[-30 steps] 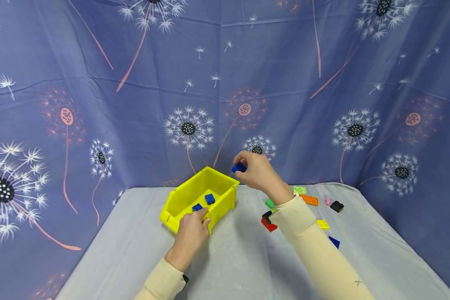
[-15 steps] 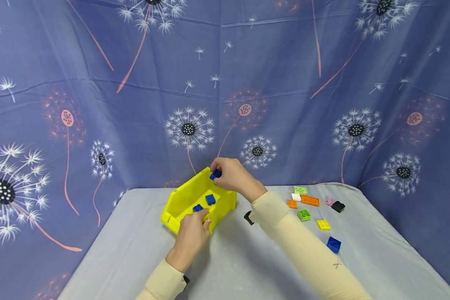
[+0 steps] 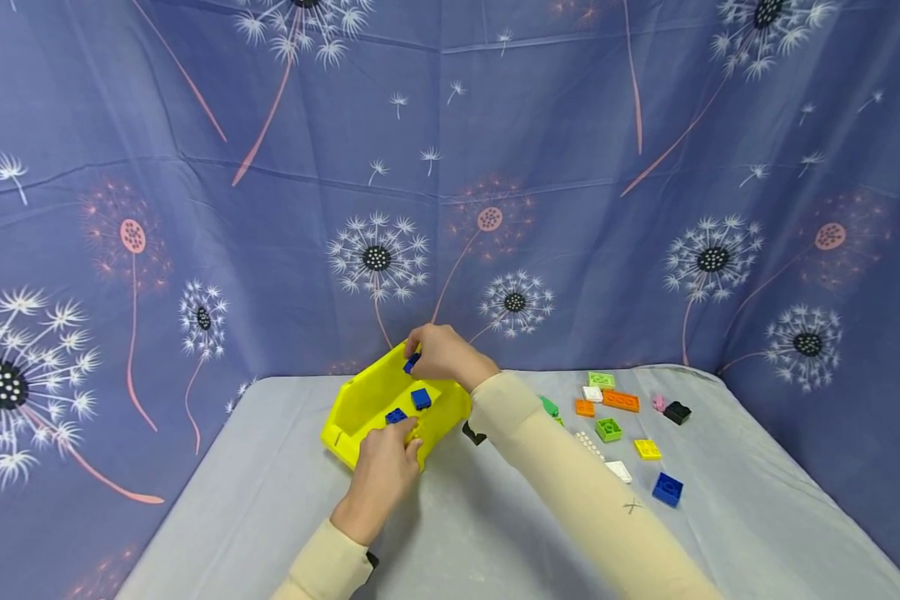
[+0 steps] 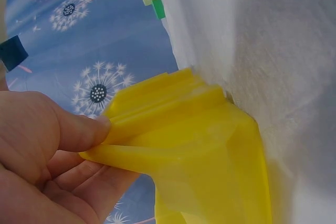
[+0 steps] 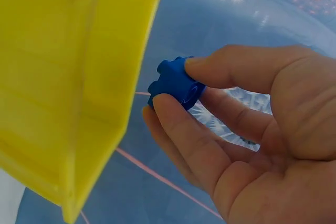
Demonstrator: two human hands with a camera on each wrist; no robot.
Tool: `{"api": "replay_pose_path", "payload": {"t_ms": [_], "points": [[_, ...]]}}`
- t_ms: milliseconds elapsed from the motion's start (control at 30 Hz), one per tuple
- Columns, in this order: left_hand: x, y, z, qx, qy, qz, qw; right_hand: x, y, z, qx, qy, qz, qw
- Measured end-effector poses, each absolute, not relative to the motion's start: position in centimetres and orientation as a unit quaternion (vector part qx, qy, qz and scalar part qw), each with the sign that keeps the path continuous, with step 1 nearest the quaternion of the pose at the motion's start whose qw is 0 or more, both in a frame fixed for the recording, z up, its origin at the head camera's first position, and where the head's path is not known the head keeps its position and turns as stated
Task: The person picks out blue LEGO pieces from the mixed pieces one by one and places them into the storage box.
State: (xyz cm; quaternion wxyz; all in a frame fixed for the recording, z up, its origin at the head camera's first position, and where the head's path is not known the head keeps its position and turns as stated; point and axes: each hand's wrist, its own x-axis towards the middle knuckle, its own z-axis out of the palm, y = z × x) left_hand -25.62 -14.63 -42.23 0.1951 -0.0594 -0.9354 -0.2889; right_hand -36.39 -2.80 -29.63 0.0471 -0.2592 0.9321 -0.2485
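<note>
A yellow open-topped bin (image 3: 371, 387) stands on the cloth-covered table. My left hand (image 3: 381, 473) grips the bin's near rim; the left wrist view has the thumb on top of the yellow edge and fingers beneath. Over the bin's far right part, my right hand (image 3: 446, 354) pinches a blue toy brick (image 5: 178, 82) between thumb and fingers, its studs showing in the right wrist view. Two more blue bricks lie inside on the bin floor: one blue brick (image 3: 421, 399) towards the middle, another blue brick (image 3: 396, 416) nearer the left hand.
Loose bricks lie to the right: a blue brick (image 3: 667, 489), a yellow brick (image 3: 647, 450), a lime brick (image 3: 608, 430), an orange brick (image 3: 621, 402), a black brick (image 3: 677, 412) and several others. The right sleeve (image 3: 570, 475) hides part of them. A patterned curtain (image 3: 607, 275) hangs behind the table.
My right hand has moved left with the blue brick, from beside the bin's right end to over its inside. More loose bricks show past the sleeve. The left hand has stayed put.
</note>
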Motion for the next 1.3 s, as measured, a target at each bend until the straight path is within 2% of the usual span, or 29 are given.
{"api": "replay_pose_path", "payload": {"t_ms": [533,1300], "points": [[-25.6,-14.7,-42.4,-0.083,-0.932,-0.275,0.22,-37.5,-3.4,-33.1,-0.211,0.947,-0.23,0.073],[-25.7,-14.7,-42.3,-0.083,-0.931,-0.271,0.23,-37.4,-2.8,-32.9,-0.208,0.947,-0.234,0.07]]}}
